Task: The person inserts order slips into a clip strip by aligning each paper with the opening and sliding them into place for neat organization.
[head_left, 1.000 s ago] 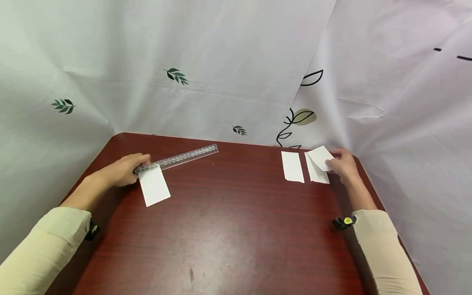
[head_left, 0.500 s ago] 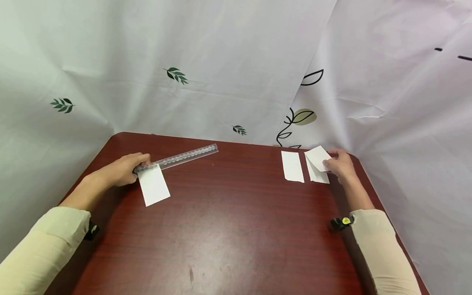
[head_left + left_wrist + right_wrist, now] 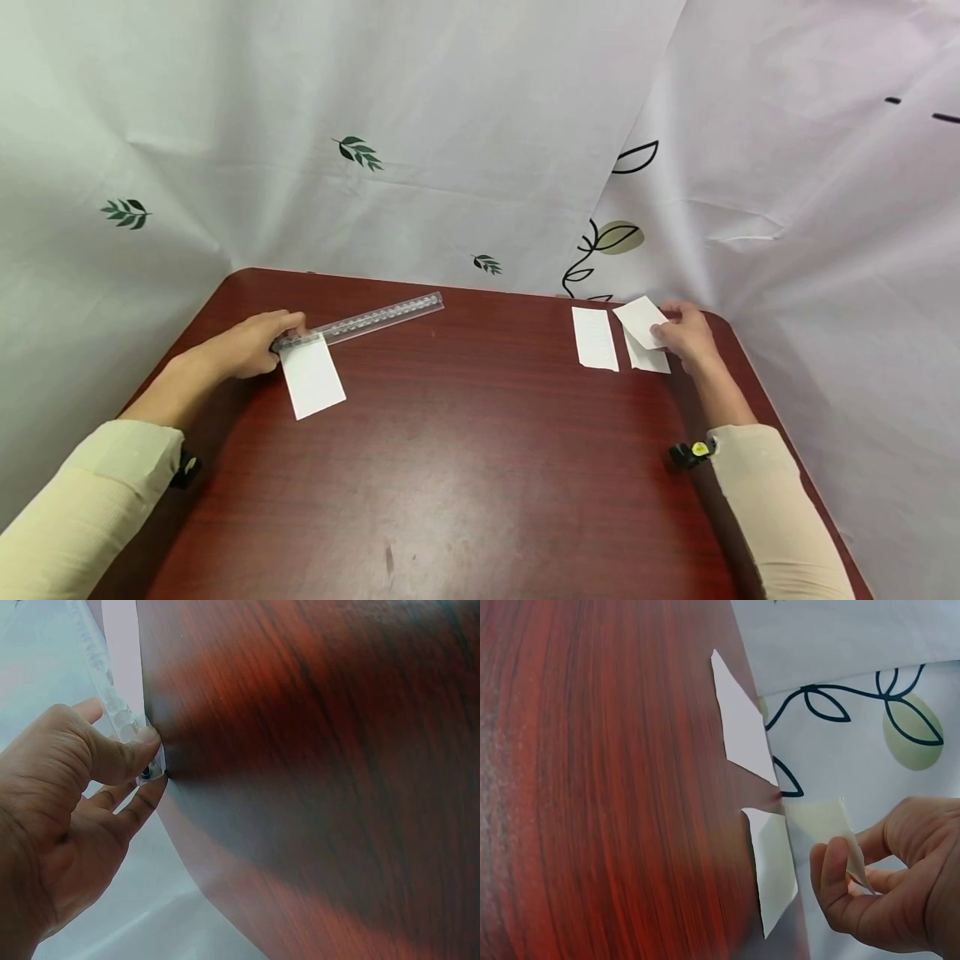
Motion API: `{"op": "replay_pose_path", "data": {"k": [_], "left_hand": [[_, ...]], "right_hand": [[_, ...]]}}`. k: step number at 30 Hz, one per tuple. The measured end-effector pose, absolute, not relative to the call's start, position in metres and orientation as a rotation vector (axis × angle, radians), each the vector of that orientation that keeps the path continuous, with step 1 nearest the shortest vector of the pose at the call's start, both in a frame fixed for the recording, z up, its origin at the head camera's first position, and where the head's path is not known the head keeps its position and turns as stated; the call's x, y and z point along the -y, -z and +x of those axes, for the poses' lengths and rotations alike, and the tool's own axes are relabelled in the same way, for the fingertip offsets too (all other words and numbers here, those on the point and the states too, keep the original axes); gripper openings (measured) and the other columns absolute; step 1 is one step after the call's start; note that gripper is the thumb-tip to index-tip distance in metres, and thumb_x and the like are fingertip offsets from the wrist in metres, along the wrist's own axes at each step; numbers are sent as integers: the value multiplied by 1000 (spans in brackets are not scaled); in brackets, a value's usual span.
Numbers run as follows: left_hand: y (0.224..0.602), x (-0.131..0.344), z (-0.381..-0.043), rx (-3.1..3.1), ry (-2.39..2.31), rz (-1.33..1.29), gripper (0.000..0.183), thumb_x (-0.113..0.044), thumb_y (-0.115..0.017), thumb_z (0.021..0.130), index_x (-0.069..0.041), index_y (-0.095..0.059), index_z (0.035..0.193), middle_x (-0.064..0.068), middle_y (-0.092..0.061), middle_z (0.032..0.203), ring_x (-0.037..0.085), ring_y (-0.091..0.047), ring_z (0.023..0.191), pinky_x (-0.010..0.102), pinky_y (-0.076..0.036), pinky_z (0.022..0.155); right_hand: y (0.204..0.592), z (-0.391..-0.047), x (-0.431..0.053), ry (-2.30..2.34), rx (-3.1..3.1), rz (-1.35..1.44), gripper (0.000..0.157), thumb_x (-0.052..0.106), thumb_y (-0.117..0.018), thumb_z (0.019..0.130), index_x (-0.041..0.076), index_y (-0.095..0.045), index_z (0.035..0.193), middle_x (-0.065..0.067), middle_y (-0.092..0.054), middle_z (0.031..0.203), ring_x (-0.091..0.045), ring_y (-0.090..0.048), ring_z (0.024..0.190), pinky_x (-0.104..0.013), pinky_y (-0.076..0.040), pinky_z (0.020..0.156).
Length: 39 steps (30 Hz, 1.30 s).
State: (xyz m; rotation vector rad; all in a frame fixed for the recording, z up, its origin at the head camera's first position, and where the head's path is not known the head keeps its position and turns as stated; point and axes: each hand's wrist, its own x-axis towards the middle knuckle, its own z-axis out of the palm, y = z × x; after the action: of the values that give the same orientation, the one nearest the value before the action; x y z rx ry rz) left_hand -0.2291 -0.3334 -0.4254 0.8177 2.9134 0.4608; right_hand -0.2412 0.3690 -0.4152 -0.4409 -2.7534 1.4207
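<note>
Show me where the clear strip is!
In the head view, the strip is at the back left of the table, one end in the left grip, a paper beside that end.

My sleeves (image 3: 776, 508) are cream, papers (image 3: 314, 379) white, ruler (image 3: 386, 316) clear, counter (image 3: 465, 450) streaky red-brown, cloth (image 3: 450, 108) white and leaf-printed.

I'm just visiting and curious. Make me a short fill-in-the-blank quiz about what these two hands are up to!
1. The left hand grips one ____ of the clear strip.
2. Besides the pinched paper in the right hand, ____ loose papers lie toward the far right of the table.
3. The small leaf sprigs printed on the backdrop are colored ____.

Missing words: end; two; green.
</note>
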Motion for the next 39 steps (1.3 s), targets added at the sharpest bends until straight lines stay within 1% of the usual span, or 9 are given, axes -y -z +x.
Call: {"op": "replay_pose_path", "data": {"k": [6, 10, 19, 24, 30, 34, 39], "left_hand": [[425, 333, -228, -2908, -472, 820, 50, 21, -63, 74, -13, -61, 110, 3, -64, 104, 25, -53, 97, 40, -41, 80], [424, 334, -228, -2905, -471, 826, 49, 21, -62, 73, -13, -61, 109, 3, -62, 103, 25, -53, 96, 40, -40, 80], [422, 333, -229, -2898, -451, 807, 49, 20, -61, 75, -14, -61, 109, 2, -63, 104, 24, -53, 97, 41, -41, 81], [422, 334, -228, -2897, -460, 811, 49, 19, -62, 73, -15, -60, 108, 2, -61, 102, 24, -52, 95, 41, -40, 79], [423, 334, -228, -2898, -457, 800, 49, 20, -62, 73, -15, -60, 108, 2, -61, 102, 24, -51, 95, 41, -40, 79], [423, 333, -228, -2903, -459, 798, 50, 20, -63, 73, -14, -60, 108, 2, -61, 103, 24, -52, 96, 41, -40, 80], [423, 333, -228, -2902, -467, 806, 51, 21, -63, 73, -14, -60, 110, 4, -62, 104, 26, -53, 96, 42, -41, 80]], "right_hand": [[414, -241, -366, -1426, 2762, -417, 64, 0, -61, 100, -14, -44, 160, -33, -62, 131, -5, -60, 79, -17, -58, 66], [414, -241, -364, -1399, 2779, -417, 64, 1, -61, 100, -12, -45, 161, -29, -62, 128, -8, -60, 83, -17, -56, 66], [415, -242, -361, -1357, 2796, -409, 62, 3, -61, 101, -12, -47, 160, -34, -62, 136, -20, -63, 95, -16, -52, 69], [413, -241, -359, -1339, 2810, -415, 62, 4, -61, 101, -12, -48, 160, -35, -62, 139, -22, -64, 99, -16, -51, 69], [413, -240, -357, -1335, 2806, -411, 62, 4, -61, 101, -12, -48, 160, -35, -62, 137, -24, -63, 100, -16, -50, 69], [413, -241, -355, -1319, 2812, -405, 62, 3, -62, 101, -12, -48, 160, -35, -62, 136, -29, -63, 106, -14, -49, 70], [412, -241, -353, -1302, 2819, -400, 62, 5, -62, 101, -11, -49, 160, -36, -61, 140, -35, -63, 114, -15, -48, 71]]}}
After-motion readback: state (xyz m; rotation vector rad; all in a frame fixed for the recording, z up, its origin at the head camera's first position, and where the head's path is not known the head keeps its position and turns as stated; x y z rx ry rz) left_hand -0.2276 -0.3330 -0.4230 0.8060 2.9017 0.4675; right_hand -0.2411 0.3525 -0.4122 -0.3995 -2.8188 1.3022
